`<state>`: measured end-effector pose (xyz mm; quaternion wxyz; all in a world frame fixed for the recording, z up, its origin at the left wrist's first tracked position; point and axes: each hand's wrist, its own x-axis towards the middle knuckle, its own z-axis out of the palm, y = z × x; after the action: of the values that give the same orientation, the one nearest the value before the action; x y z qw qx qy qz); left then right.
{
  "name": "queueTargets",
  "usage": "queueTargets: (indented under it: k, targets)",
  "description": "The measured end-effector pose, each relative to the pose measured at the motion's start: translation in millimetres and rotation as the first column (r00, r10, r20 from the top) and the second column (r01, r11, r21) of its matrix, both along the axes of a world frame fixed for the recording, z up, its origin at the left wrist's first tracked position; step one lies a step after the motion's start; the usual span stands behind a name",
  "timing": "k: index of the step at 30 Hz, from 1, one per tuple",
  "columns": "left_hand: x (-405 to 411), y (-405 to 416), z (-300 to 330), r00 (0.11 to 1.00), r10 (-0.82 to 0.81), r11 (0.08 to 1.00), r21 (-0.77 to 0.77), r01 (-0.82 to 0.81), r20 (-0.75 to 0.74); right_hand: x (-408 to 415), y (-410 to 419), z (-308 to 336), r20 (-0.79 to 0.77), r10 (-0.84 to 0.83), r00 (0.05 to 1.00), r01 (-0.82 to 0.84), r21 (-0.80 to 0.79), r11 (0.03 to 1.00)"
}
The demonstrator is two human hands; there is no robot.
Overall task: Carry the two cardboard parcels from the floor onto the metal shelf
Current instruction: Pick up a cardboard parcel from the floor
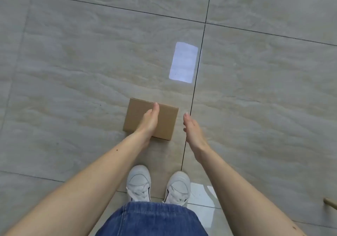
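Head view, looking straight down: nearest the camera is a blue denim garment with an elastic waist [151, 219], and just beyond it a pair of white lace-up sneakers [139, 182] standing side by side on the glossy beige stone-patterned tiled floor [73, 62]. A bright patch of reflected light lies on the tile just right of the right shoe. At the far right edge, level with the shoes, a small tan piece of something pokes into the picture; what it is cannot be told.

Two bare forearms reach forward from the lower corners. The left hand [148, 121] has its fingers straight and together, and it lies over the top of a small flat brown rectangular cardboard parcel [166, 120], fingertips reaching toward the parcel's far edge. Whether the palm actually presses on the cardboard or hovers just above it cannot be told. The right hand [192, 131] is also flat, fingers straight and together, held edge-on just beside the parcel's right side, apart from it and holding nothing.

The parcel sits on the floor just ahead of the shoes, slightly rotated, immediately left of a dark grout line [197, 58] running away from the camera. Only this one parcel shows.

Farther out, a pale bluish-white rectangular reflection [183, 62] glows on the tile beside that line, and beyond it a crossing grout line runs across the floor.
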<state>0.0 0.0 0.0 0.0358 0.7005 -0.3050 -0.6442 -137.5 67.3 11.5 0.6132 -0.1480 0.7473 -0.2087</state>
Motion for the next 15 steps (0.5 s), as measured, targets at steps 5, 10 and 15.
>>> queueTargets:
  k: [5, 10, 15]
  targets:
    - [1, -2, -34, 1.000, 0.003, 1.000, -0.018, -0.002, 0.026, 11, -4, -43, 0.074, -0.040, 0.996, 0.037, 0.040, 0.999]
    - [-1, 2, -50, 0.996, -0.035, 0.993, -0.108, 0.044, 0.078, 13, -13, -69, 0.105, -0.122, 0.987, 0.119, 0.040, 0.992]
    - [-9, 0, -54, 0.983, -0.116, 0.984, -0.121, 0.133, 0.141, 10, -18, -78, 0.110, -0.179, 0.978, 0.174, 0.057, 0.983]
